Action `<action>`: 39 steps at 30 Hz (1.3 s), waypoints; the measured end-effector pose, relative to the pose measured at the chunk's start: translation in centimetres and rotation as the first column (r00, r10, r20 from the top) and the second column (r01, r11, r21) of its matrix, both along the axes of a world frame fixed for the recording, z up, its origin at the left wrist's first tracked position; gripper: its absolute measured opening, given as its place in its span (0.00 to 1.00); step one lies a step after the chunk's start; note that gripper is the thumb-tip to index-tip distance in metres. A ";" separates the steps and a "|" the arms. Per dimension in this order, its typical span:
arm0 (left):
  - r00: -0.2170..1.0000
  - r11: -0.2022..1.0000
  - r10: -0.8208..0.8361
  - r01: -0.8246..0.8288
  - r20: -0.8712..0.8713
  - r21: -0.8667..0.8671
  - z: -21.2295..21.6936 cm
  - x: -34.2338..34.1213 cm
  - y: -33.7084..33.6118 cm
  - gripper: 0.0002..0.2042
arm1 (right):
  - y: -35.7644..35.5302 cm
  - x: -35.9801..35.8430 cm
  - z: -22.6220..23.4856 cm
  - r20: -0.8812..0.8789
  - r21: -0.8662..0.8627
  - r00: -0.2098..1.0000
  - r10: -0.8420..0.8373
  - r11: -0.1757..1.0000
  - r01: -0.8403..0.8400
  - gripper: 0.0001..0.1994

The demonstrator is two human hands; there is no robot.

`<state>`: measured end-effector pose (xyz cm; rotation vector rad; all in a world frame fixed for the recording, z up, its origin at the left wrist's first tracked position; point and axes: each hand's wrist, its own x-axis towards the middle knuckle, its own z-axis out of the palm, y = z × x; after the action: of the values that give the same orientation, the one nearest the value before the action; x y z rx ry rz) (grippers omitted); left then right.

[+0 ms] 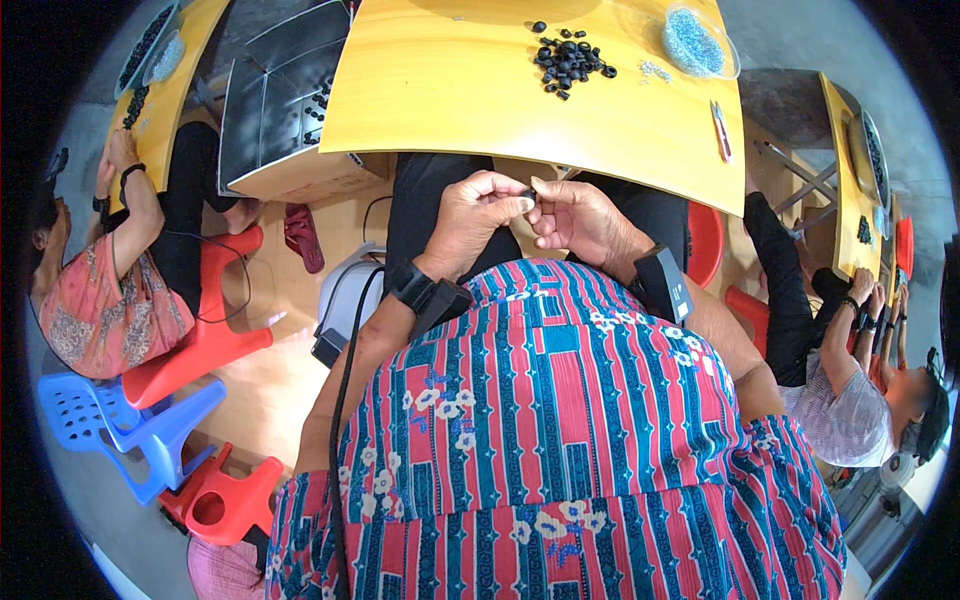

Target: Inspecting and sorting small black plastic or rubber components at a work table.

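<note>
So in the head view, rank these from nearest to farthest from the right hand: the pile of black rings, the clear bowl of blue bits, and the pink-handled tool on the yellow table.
From the right hand:
1. Pile of black rings, straight ahead at the table's middle.
2. Pink-handled tool, near the table's right edge; close to the pile's distance, so this ranking is tentative.
3. Clear bowl of blue bits, far right corner.

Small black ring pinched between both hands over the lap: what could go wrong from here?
The small black ring is held off the yellow wooden table, above the lap; if the left hand or right hand slips, it could drop to the floor. The loose pile of black rings could also scatter if bumped.
</note>
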<state>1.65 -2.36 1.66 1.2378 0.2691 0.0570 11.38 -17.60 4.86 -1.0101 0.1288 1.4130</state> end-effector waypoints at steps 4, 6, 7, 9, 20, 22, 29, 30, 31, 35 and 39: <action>1.000 1.000 -0.025 0.025 0.013 -0.016 0.5 0.2 0.0 0.06 | -0.3 0.2 -0.3 0.035 0.011 0.999 0.020 1.000 -0.020 0.14; 0.999 0.998 -0.033 0.035 0.028 -0.059 0.5 0.1 0.0 0.06 | -0.3 0.4 -0.5 0.027 0.023 0.999 0.034 0.999 -0.035 0.14; 0.999 0.998 -0.033 0.035 0.028 -0.060 0.5 0.1 0.0 0.06 | -0.3 0.4 -0.5 0.020 0.034 0.999 0.047 0.998 -0.048 0.14; 1.000 1.000 -0.020 0.020 0.024 -0.022 0.2 0.1 0.0 0.05 | -0.5 0.5 -0.7 0.037 0.051 0.997 0.064 0.997 -0.065 0.14; 0.995 0.983 0.013 -0.030 0.095 0.181 0.5 0.1 0.0 0.05 | -0.6 0.4 -0.4 0.092 0.044 0.993 0.078 0.996 -0.082 0.15; 0.994 0.979 0.014 -0.034 0.104 0.199 0.3 0.1 0.1 0.05 | -0.6 0.4 -0.5 0.101 0.040 0.992 0.074 0.996 -0.078 0.14; 0.996 0.997 -0.019 0.012 0.083 0.075 0.1 0.2 0.0 0.07 | -0.7 0.2 -1.0 -0.004 0.157 1.000 0.029 0.987 -0.028 0.14; 0.996 0.999 -0.031 0.028 0.078 0.043 0.0 0.2 0.0 0.08 | -0.7 0.1 -1.1 -0.020 0.179 0.999 0.028 0.983 -0.024 0.14; 0.997 0.999 -0.030 0.027 0.078 0.042 -0.2 0.2 0.0 0.08 | -0.6 0.1 -1.1 -0.035 0.202 0.999 0.027 0.979 -0.019 0.13; 0.997 0.998 -0.062 0.061 0.036 0.026 0.3 0.2 0.1 0.11 | -0.2 -0.4 -0.4 -0.058 0.169 0.998 -0.013 0.985 0.022 0.12; 0.993 0.993 -0.118 0.117 -0.032 -0.030 0.2 0.2 0.4 0.16 | -0.2 -0.6 -0.2 -0.033 0.108 0.998 -0.054 0.993 0.057 0.12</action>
<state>1.87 -1.96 1.90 1.2251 0.2250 -0.0688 10.78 -17.75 4.66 -0.8898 0.1000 1.3702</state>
